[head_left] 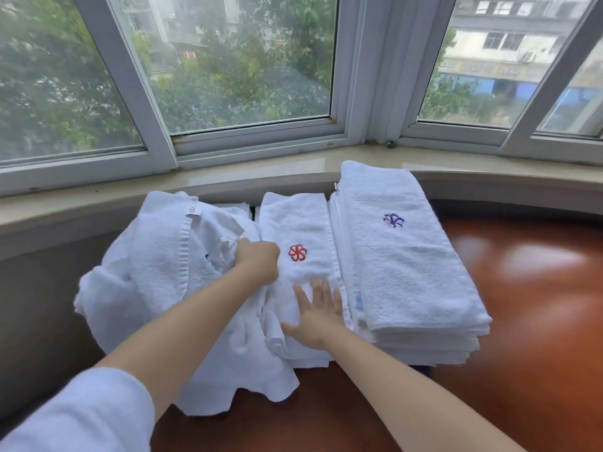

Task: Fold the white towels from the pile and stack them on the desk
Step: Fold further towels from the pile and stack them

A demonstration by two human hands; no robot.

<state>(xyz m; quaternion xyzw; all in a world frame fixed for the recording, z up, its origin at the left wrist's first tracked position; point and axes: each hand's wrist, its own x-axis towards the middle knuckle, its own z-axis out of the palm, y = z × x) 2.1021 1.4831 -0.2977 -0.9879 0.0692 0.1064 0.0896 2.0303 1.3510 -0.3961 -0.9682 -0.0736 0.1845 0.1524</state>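
White pile (pixel 156 288) hiding left fingertips

Counter (pixel 522 321): glossy reddish-brown wood, running up against the pale window ledge.
Left side: loose pile of white towels (pixel 156 288), crumpled, one edge drooping toward the near side.
Centre: low folded stack (pixel 300 230), red emblem on top, touching the pile.
Right side: taller folded stack (pixel 408 256), purple emblem on top, just beside the centre one.
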